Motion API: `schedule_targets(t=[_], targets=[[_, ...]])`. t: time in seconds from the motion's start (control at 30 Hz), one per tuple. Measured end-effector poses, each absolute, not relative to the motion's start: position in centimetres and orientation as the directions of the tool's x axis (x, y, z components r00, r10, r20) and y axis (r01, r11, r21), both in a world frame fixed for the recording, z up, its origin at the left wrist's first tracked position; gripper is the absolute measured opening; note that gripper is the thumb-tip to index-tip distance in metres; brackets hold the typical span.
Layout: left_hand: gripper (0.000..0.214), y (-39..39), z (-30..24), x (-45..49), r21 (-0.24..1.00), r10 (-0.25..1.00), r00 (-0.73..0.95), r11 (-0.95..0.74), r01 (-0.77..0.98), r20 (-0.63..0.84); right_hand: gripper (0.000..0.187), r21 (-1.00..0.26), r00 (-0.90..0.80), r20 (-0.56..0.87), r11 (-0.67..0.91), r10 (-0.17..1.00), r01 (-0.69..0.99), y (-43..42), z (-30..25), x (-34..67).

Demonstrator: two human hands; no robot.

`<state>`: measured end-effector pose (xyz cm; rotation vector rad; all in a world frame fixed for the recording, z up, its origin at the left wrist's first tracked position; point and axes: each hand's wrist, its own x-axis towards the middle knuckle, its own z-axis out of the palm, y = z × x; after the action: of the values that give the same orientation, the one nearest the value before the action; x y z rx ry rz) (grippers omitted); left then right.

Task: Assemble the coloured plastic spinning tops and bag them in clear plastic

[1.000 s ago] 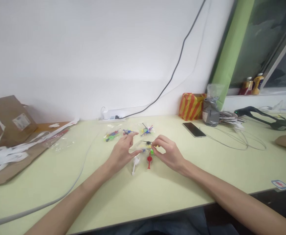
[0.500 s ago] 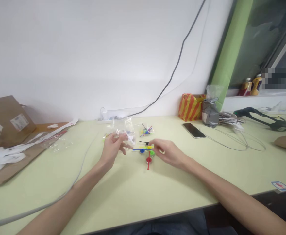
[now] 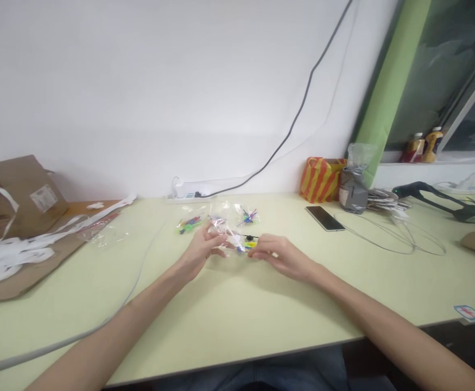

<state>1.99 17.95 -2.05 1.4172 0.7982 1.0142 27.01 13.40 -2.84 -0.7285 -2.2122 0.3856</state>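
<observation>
In the head view, my left hand [image 3: 205, 245] is closed on a crinkled clear plastic bag [image 3: 229, 214]. My right hand [image 3: 281, 255] is pinched at the bag's right side; what its fingertips hold is hidden. Between the hands, a black spinner-like piece with an arrow [image 3: 249, 238] and a yellow piece [image 3: 251, 245] lie on the table. A blue piece [image 3: 240, 250] shows by the bag's lower edge, but I cannot tell if it is inside. Behind the hands lie a clear packet of coloured pieces [image 3: 189, 222] and another packet of coloured pieces [image 3: 249, 216].
A power strip [image 3: 188, 195] with a black cable stands against the wall. To the right are a phone [image 3: 324, 218], a striped bag [image 3: 322, 179], a grey pouch [image 3: 353, 190] and a looped white cable. Brown paper packaging [image 3: 29, 201] and white strips [image 3: 13, 258] cover the left side.
My left hand has moved right with the bag, bringing it over the coloured pieces. The red and green pieces no longer show between my hands. My right hand's fingers have closed by the bag.
</observation>
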Motion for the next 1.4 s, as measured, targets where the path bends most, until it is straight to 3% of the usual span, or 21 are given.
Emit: schedule_targets(t=[0.2,0.3,0.37,0.5,0.6,0.73,0.9,1.13,1.4], targets=[[0.062,17.9,-2.8,1.9,0.991,0.803,0.592,-0.12,0.062,0.061,0.048,-0.722,-0.022,0.673,0.663,0.739,0.199,14.4,-1.3,29.6],[0.057,17.5,-3.2,2.2,0.99,0.758,0.652,-0.109,0.09,0.024,0.046,-0.77,0.097,0.638,0.636,0.764,0.056,15.1,-1.3,30.2],[0.055,17.3,-3.3,2.5,0.987,0.733,0.68,-0.113,0.113,0.006,0.044,-0.788,0.067,0.616,0.613,0.785,0.061,15.3,-1.4,30.1],[0.043,17.0,-3.3,2.8,0.976,0.716,0.698,-0.146,0.164,-0.011,0.034,-0.762,-0.05,0.598,0.587,0.8,0.274,15.0,-2.0,29.2],[0.034,16.9,-3.2,2.9,0.98,0.716,0.698,-0.154,0.129,0.021,0.024,-0.754,-0.068,0.587,0.575,0.807,0.317,14.9,-2.4,29.0],[0.036,16.9,-2.9,3.0,0.978,0.71,0.703,-0.178,0.112,0.049,0.014,-0.796,-0.061,0.542,0.535,0.838,0.285,15.3,-2.3,29.5],[0.031,16.9,-2.8,3.1,0.996,0.715,0.699,-0.054,0.065,-0.007,0.023,-0.866,-0.091,0.439,0.448,0.894,0.224,15.5,-1.7,29.7],[0.029,16.3,-2.1,3.0,1.0,0.623,0.782,0.013,-0.018,0.005,0.022,-0.814,-0.081,0.497,0.497,0.864,0.301,15.4,-1.7,29.3],[0.02,16.6,-2.9,3.0,0.995,0.613,0.79,0.078,-0.055,-0.005,0.025,-0.868,-0.217,0.465,0.49,0.858,0.08,14.6,-1.9,28.2]])
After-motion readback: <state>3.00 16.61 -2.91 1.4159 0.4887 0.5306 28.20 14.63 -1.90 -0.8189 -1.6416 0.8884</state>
